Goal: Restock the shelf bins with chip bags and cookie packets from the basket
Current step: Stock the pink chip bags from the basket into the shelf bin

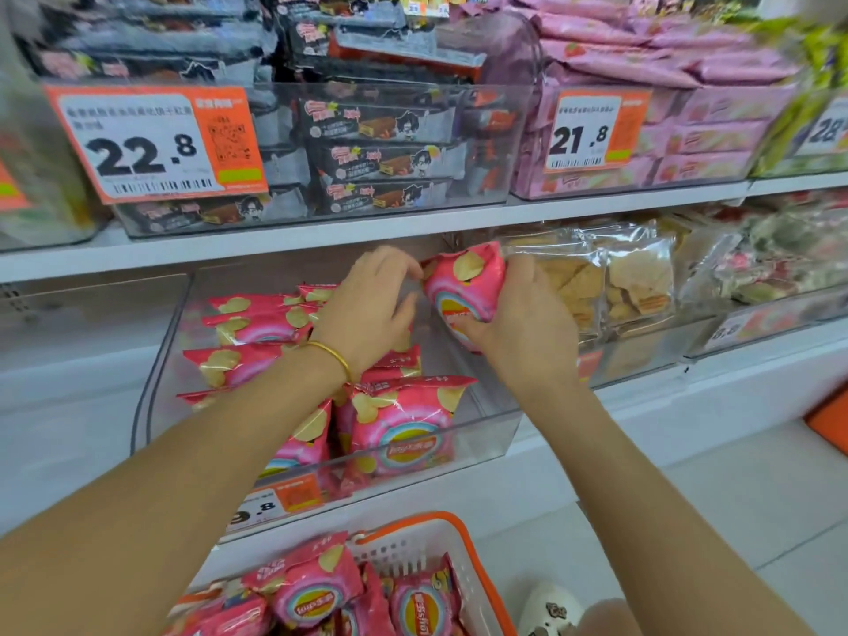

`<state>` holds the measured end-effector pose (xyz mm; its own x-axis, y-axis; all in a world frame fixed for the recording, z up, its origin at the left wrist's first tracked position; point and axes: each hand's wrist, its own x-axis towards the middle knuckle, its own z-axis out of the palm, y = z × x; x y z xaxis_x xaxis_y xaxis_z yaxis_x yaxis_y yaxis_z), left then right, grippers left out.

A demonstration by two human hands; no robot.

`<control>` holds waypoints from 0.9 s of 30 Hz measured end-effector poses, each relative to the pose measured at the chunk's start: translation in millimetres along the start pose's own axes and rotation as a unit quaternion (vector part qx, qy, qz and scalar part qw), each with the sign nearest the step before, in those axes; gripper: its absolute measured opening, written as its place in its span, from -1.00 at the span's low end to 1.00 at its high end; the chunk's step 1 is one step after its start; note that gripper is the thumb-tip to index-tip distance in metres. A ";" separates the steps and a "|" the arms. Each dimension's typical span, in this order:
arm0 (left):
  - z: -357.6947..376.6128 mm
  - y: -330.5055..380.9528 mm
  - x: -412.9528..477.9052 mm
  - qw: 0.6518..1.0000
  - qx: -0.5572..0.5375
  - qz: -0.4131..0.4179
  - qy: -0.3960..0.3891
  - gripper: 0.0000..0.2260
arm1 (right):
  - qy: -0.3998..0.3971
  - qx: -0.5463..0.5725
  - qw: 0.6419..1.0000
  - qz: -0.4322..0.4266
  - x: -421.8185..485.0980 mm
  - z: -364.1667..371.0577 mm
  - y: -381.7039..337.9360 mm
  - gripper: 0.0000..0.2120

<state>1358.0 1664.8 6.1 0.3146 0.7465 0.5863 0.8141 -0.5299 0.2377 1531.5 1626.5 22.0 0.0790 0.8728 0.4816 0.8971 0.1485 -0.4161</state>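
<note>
A person's right hand [523,323] grips a pink chip bag [463,286] over the clear bin [491,433]; just left of the grip, the left hand [371,309] is loosely spread.

Upper left: a large orange-and-white paper price label [156,142] printed 22.8, with a barcode strip along its lower edge and a QR code on its orange part. To your right, a smaller orange-and-white price label [592,130] reads 21.8. A third white price label [826,130], cut by the right edge, shows 28. Beneath these runs the long white shelf board [321,231]. Lower down you see a small orange-and-white price tag [275,500] ending in .8, and a blurred tag [743,330] on the right. The pale tiled floor [734,498] fills the lower right, where a white clog with dark charms [550,608] rests. A flat orange object [830,426], unidentifiable, meets the right edge.
</note>
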 end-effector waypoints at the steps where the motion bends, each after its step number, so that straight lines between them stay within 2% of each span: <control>1: 5.5 -6.8 -0.4 0.999 0.030 -0.016 -0.013 -0.74 | -0.007 -0.022 1.000 -0.005 0.6 10.4 -1.2 -0.41; 5: 21.4 -30.4 15.4 0.974 0.095 -0.152 -0.137 -0.64 | -0.020 -0.068 0.997 -0.001 15.3 43.6 -7.4 -0.36; 8: 33.6 -45.6 26.2 0.942 0.151 -0.181 -0.237 -0.56 | -0.036 -0.084 0.996 -0.005 35.5 66.6 -14.9 -0.24; 10: 42.1 -53.9 27.0 0.925 0.168 -0.195 -0.280 -0.54 | -0.055 -0.081 0.995 -0.028 49.3 80.8 -19.9 -0.25; 12: 48.2 -59.8 22.5 0.910 0.166 -0.218 -0.310 -0.51 | -0.089 -0.052 0.994 -0.043 60.8 92.8 -19.9 -0.33; 16: 52.6 -62.0 18.6 0.907 0.160 -0.226 -0.318 -0.49 | -0.139 0.100 0.985 -0.009 74.5 103.9 -11.3 -0.44; 18: 52.1 -60.3 19.4 0.905 0.165 -0.228 -0.320 -0.49 | -0.148 0.042 0.988 -0.035 73.6 105.7 -9.2 -0.50; 21: 51.0 -58.8 20.6 0.901 0.167 -0.232 -0.325 -0.49 | -0.126 -0.148 0.975 -0.107 70.8 106.1 -12.7 -0.62; 23: 50.2 -58.1 20.5 0.901 0.163 -0.233 -0.326 -0.49 | -0.145 -0.220 0.957 -0.124 72.3 107.5 -18.6 -0.56; 27: 48.9 -57.4 19.6 0.899 0.162 -0.236 -0.331 -0.50 | -0.241 -0.246 0.936 -0.077 90.9 116.8 -28.6 -0.43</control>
<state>1341.3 1729.5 -33.9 0.0309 0.9904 -0.1350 0.9989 -0.0259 0.0388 1462.3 1755.9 -12.4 -0.1660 0.9847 0.0529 0.9828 0.1607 0.0910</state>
